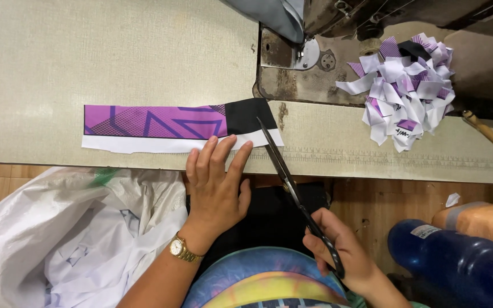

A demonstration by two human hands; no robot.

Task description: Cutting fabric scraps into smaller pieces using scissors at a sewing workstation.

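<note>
While the left hand (217, 185) lies flat with fingers spread, its fingertips press the white lower edge of a fabric strip (161, 128) — purple patterned, black at its right end — lying on the beige sewing table (115, 57) near the front edge. Fingers are open, not gripping. The right hand (346, 254) is closed around the handles of black scissors (292, 188), blades parted and angled up-left — tips over the strip's black end, just right of the left fingertips. A pile of cut scraps (406, 91) sits to the right beside the sewing machine (326, 34). A white plastic bag (69, 228) lies below left, a blue bottle (452, 256) lower right.
</note>
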